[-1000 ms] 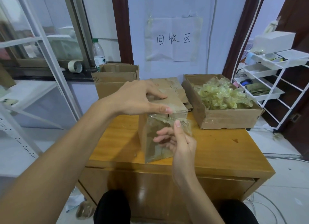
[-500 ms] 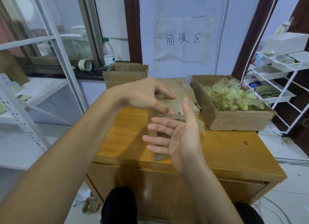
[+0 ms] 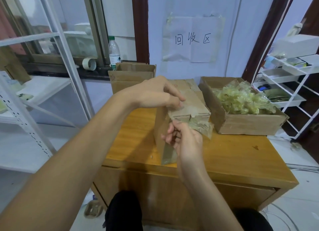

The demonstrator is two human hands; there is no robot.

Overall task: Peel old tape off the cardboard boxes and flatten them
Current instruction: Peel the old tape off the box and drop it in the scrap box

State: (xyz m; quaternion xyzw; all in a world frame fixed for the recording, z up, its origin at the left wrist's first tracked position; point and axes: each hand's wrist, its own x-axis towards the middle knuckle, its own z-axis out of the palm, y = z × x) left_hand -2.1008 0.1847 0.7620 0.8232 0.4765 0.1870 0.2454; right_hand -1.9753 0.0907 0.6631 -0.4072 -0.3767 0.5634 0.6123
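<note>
A wooden desk [image 3: 233, 154] fills the middle, against a pale wall with a taped-up paper sign [image 3: 192, 39]. On its far right corner sits an open tray box [image 3: 241, 125] heaped with crumpled yellowish tape. At the back left stands an open-topped carton [image 3: 133, 75], and a white wire rack [image 3: 290, 85] stands right of the desk.

The box [image 3: 188, 108] being worked on stands upright near the desk's front edge, between the 2 hands. The left hand [image 3: 155, 94] rests on its top, fingers curled over the near upper edge with the fingertips pressing the taped flap. The right hand [image 3: 184, 139] is at the box's front face, fingers bunched and pinching a strip of clear tape [image 3: 202, 127] that hangs loose just under the top edge.

A bottle [image 3: 114, 53] and a tape roll [image 3: 89, 64] sit on the window sill.
</note>
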